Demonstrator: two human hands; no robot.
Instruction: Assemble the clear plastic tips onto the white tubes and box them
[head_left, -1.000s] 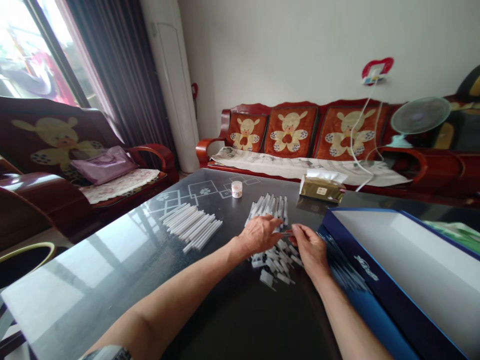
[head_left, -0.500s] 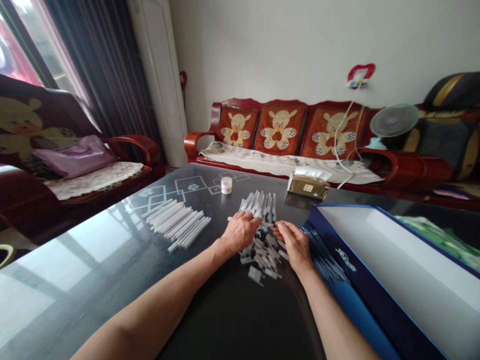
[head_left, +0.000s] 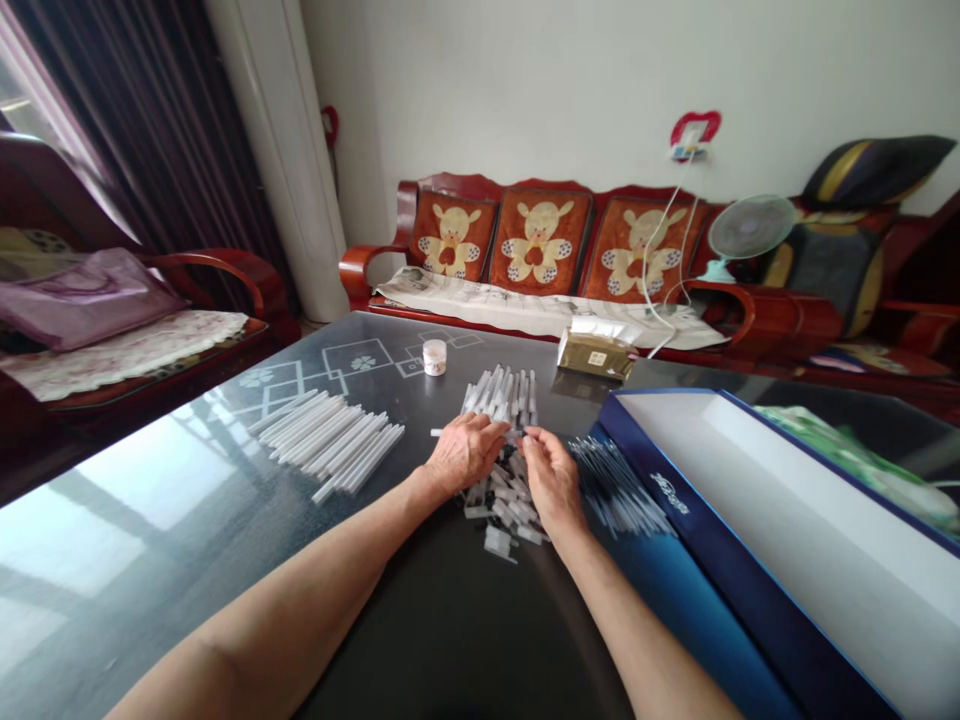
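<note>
Plastic tubes (head_left: pixel 504 500) heaped under left hand (head_left: pixel 466 452) and right hand (head_left: pixel 551 480), each grip half-curled, hold unclear.

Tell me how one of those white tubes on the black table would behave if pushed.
The white tubes look straight and stiff, so probably won't flop. Thin and round, they'd likely roll easily on the glossy tabletop. They seem light, so a nudge could scatter the row.

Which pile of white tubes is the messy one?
The front heap: its tubes lie crisscrossed, while the left bundle and the far row lie neatly side by side.
</note>
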